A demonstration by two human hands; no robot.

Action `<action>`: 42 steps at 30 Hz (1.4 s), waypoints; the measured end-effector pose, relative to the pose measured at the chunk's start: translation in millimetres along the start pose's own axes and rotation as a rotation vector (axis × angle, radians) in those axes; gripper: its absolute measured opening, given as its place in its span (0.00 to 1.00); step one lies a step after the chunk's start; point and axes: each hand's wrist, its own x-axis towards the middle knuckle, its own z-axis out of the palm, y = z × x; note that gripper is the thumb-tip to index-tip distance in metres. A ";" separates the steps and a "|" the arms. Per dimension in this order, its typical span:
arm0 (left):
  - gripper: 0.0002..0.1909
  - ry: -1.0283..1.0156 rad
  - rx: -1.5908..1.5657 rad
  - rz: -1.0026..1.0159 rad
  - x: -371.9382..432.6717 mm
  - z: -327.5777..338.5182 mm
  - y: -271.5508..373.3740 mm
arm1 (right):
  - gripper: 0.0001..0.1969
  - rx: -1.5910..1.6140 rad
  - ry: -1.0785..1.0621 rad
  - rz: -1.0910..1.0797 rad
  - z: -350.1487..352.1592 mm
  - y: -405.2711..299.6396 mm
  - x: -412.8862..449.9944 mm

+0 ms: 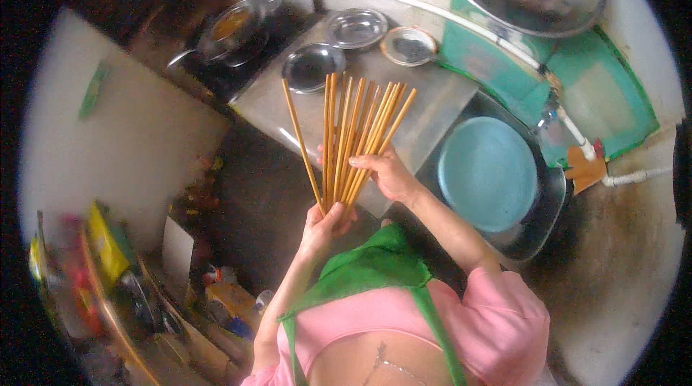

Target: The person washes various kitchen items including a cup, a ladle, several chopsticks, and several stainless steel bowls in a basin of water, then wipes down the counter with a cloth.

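Note:
A fanned bundle of wooden chopsticks rises in front of me, held above the floor and the counter's near edge. My left hand grips the bundle around its lower ends. Higher up, my right hand wraps the middle of the sticks, its thumb lying across the front of the right-hand ones. Its fingers pass behind and are mostly hidden, with fingertips just showing between sticks. One chopstick leans apart on the left, its lower end in my left hand.
Behind the chopsticks runs a grey countertop with two round, shiny dishes or lids and a smaller round one. A lidded pan stands back left. At right, a light-blue basin sits in a sink below a white pipe.

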 end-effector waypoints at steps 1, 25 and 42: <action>0.11 0.050 -0.037 0.006 -10.1 -10.7 1.1 | 0.19 -0.010 -0.034 0.022 15.2 7.4 2.9; 0.05 0.872 -0.289 0.301 -277.3 -272.4 -94.9 | 0.06 -0.332 -0.445 0.313 295.3 308.2 44.9; 0.05 1.281 -0.410 0.358 -304.8 -327.3 -107.7 | 0.07 -0.396 -0.864 0.532 403.8 417.5 137.0</action>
